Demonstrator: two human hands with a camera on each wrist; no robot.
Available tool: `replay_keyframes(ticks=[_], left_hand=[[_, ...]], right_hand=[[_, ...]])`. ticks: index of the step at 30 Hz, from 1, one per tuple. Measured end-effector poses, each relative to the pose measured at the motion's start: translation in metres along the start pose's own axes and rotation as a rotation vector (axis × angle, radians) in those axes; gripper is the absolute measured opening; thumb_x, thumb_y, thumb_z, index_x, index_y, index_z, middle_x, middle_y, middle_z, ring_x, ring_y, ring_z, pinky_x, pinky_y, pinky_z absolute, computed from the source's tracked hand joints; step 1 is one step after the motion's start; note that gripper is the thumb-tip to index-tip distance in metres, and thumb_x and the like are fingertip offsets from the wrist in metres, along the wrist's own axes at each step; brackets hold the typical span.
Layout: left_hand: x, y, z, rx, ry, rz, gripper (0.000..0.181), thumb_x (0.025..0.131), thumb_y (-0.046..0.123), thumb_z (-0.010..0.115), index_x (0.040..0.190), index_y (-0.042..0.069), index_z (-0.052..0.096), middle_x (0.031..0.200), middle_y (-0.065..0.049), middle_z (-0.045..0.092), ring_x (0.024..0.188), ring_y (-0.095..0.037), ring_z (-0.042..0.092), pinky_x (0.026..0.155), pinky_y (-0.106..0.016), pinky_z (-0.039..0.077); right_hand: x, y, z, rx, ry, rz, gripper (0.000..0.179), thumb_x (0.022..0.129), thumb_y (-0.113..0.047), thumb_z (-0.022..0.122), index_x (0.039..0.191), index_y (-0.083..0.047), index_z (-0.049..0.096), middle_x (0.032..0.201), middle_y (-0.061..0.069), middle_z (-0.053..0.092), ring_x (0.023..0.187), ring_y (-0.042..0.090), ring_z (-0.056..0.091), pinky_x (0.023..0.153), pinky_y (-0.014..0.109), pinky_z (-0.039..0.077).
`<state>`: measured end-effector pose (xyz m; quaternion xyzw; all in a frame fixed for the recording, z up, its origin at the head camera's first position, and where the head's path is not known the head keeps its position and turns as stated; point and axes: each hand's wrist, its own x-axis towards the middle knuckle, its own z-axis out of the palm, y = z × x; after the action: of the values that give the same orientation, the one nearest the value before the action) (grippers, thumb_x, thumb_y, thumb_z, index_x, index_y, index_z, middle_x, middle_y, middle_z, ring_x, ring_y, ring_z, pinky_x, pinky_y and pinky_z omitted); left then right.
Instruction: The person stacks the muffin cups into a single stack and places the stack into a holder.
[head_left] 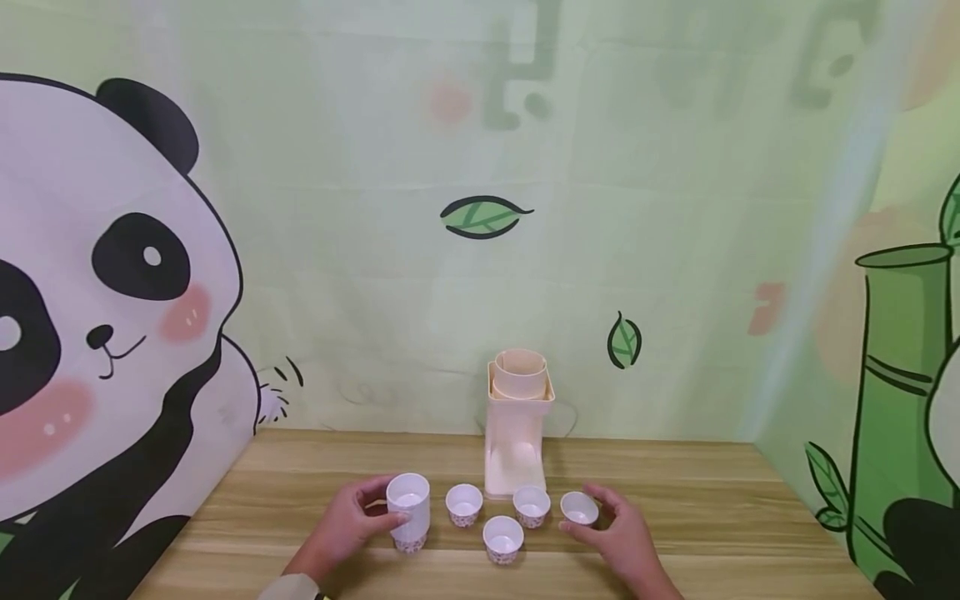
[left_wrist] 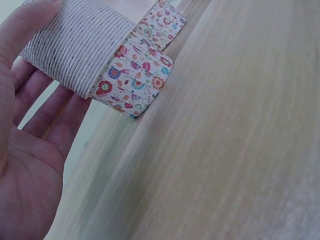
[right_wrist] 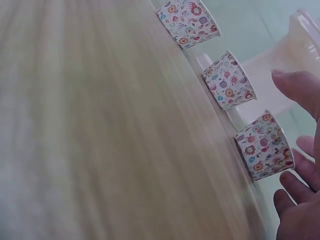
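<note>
My left hand (head_left: 352, 521) grips a tall stack of nested paper cups (head_left: 409, 508), thumb on the near side. In the left wrist view the stack (left_wrist: 82, 47) shows many white rims above one floral-patterned cup wall, its bottom right at the tabletop. My right hand (head_left: 618, 533) is around a single small paper cup (head_left: 580, 510) at the right end, thumb and fingers spread on either side. In the right wrist view the thumb (right_wrist: 297, 90) stands off from that floral cup (right_wrist: 265, 145), while the fingertips are close by its rim.
Between the hands stand three more single cups: one beside the stack (head_left: 464, 505), one in front (head_left: 502, 540) and one further right (head_left: 532, 507). Behind them is a pale pink stand-like device (head_left: 516, 433) with a round open holder on top. A printed cloth (head_left: 375, 292) hangs behind the wooden table (head_left: 300, 467).
</note>
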<state>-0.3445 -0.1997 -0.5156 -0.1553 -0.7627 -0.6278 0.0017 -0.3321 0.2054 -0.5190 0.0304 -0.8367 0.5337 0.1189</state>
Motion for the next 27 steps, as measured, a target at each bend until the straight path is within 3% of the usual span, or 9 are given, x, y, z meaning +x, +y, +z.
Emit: replay_keyframes(ticks=[19, 27], left_hand=[[-0.0011, 0.0001, 0.0003, 0.012, 0.006, -0.003, 0.057, 0.072, 0.018, 0.081, 0.124, 0.006, 0.058, 0.116, -0.015, 0.064, 0.102, -0.02, 0.063, 0.085, -0.023, 0.053], [0.0001, 0.0, 0.0003, 0.009, 0.005, 0.0, 0.058, 0.072, 0.019, 0.081, 0.124, 0.006, 0.058, 0.116, -0.015, 0.063, 0.103, -0.023, 0.063, 0.084, -0.024, 0.054]], right_hand=[[0.0082, 0.0054, 0.0017, -0.087, -0.003, 0.01, 0.075, 0.061, -0.034, 0.088, 0.123, -0.004, 0.058, 0.115, 0.011, 0.066, 0.107, 0.023, 0.061, 0.09, 0.038, 0.051], [0.0098, 0.0058, 0.0016, -0.102, -0.013, 0.014, 0.075, 0.06, -0.033, 0.088, 0.12, -0.001, 0.058, 0.11, 0.01, 0.067, 0.102, 0.021, 0.062, 0.082, 0.028, 0.051]])
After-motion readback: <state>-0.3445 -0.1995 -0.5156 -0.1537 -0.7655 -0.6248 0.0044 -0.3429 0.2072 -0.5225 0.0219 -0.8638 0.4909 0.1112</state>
